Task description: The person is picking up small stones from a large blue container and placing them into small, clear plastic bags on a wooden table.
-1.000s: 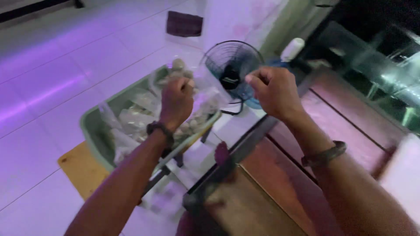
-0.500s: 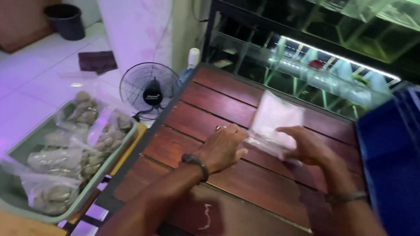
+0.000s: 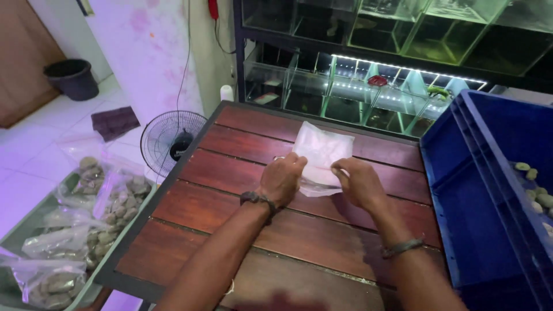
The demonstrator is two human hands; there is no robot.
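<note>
A clear plastic bag [image 3: 321, 155] — thin, crinkled, empty-looking and flattened — lies on the slatted dark-red wooden table [image 3: 242, 190], nearer its far edge than its near one, its near end pinched up between both hands.

Both bare forearms stretch forward from the bottom edge, angling in toward each other. The left hand [image 3: 282, 178] sits knuckles up with fingers curled under in a pinch, dark band on the wrist. The right hand [image 3: 358, 183] mirrors it just beside, fingers bent and pinched too, thin bracelet further back on its wrist.
</note>
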